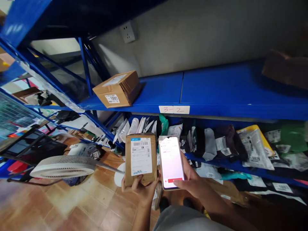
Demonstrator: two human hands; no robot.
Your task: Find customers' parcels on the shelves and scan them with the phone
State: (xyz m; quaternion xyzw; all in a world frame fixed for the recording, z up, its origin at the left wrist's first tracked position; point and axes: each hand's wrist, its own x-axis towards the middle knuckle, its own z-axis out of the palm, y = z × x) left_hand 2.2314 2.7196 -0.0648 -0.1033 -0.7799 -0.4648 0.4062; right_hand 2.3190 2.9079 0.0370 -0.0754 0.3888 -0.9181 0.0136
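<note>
My left hand (141, 190) grips the lower edge of a brown cardboard parcel (128, 160), its fingers curled over the front. A white shipping label (141, 157) with a barcode faces me on the parcel. Just to the right, my right hand (186, 176) is wrapped round a smartphone (170, 160). The phone's screen is lit white with a red button near the bottom, and my thumb lies beside that button. Parcel and phone are held upright side by side in front of the shelving.
A cardboard box (125, 91) marked 1005 sits on the blue shelf (158, 91), above a "3-2" label (174, 109). Several bagged packages (256, 154) fill the lower shelves. A white fan (64, 166) stands at left over the tiled floor (101, 205).
</note>
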